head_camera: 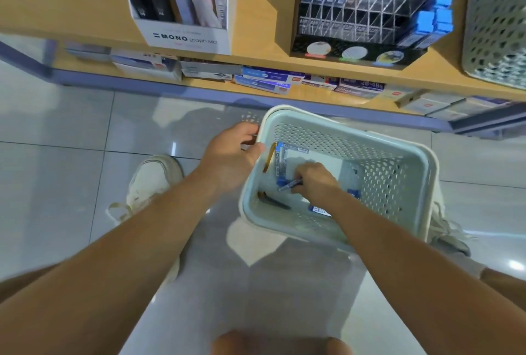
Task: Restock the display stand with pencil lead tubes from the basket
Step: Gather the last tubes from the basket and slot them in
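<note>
A pale perforated basket stands on the tiled floor below the shelf. My left hand grips its left rim. Inside the basket, my right hand pinches a blue pencil lead tube. More blue lead packs lie against the basket's left wall, and another pack shows under my right wrist. On the shelf above stands the black display stand with clear slots, some holding tubes, and blue-capped tubes at its right side.
A white MONO display box of pens stands left on the wooden shelf. A second perforated basket sits at the shelf's right. Boxed stock fills the lower shelf. My shoes flank the basket.
</note>
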